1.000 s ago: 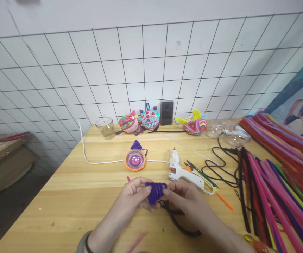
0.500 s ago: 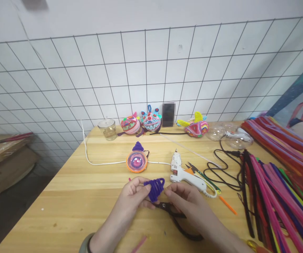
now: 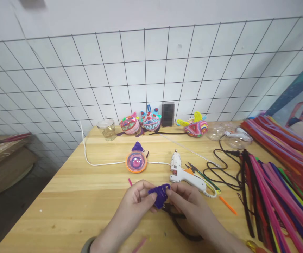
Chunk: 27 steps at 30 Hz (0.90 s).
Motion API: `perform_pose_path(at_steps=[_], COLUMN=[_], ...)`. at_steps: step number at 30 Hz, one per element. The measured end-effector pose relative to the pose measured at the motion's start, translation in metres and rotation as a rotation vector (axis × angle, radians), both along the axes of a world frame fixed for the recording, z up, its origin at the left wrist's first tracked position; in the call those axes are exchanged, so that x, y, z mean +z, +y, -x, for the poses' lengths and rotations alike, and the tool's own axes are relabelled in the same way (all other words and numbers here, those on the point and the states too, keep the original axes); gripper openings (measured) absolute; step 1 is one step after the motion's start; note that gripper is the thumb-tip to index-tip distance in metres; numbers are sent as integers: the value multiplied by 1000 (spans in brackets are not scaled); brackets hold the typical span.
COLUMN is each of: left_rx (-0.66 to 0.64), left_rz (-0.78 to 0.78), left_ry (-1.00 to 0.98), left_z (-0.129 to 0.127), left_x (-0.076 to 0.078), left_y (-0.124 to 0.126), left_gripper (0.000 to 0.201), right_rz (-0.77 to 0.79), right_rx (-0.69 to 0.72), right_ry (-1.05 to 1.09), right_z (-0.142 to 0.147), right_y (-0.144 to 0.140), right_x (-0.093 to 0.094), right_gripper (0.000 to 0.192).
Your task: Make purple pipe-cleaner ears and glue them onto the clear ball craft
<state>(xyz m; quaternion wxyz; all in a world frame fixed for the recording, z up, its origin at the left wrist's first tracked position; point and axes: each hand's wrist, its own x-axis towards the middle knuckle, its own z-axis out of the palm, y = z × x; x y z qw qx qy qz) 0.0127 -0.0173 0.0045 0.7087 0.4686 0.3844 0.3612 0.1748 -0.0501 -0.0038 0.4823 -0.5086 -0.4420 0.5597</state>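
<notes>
A purple pipe cleaner (image 3: 159,199), bent into a zigzag triangle, is between my two hands above the front of the table. My left hand (image 3: 138,200) pinches its left side between thumb and fingers. At the looped upper right end, my right hand (image 3: 185,198) has thumb and fingertips closed on the fuzzy stem. Black-handled scissors (image 3: 185,232) show below, partly covered by my right hand; whether that hand touches them I cannot tell. Beyond my hands sits a round clear ornament (image 3: 136,162) with an orange rim and a purple triangle on top.
A white glue gun (image 3: 188,177) lies right of centre, beside green-handled snips (image 3: 206,181). Bundles of pipe cleaners (image 3: 280,196) cover the right side. Along the wall stand decorated fuzzy balls (image 3: 150,121), a phone (image 3: 168,116) and a glass jar (image 3: 108,131). A black cord (image 3: 209,172) curls nearby.
My left hand has moved slightly right with the purple pipe cleaner, which has tilted. My right fingertips, just beside its looped end before, now grip it.
</notes>
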Motion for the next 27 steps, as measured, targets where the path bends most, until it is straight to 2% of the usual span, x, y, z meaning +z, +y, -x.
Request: perform_pose_path(at_steps=[11, 21, 27], left_rx=[-45, -66, -75], left_rz=[-25, -22, -18], left_ry=[22, 47, 30], left_z=[-1, -1, -1], left_x=[-1, -1, -3], left_y=[-1, -2, -2], left_gripper=[36, 36, 35], right_rz=[25, -26, -53], right_rx=[-1, -21, -20], right_ry=[22, -26, -70], right_z=[-1, 1, 1], right_y=[-1, -2, -2], right_x=[-2, 6, 2], right_gripper=[43, 42, 43])
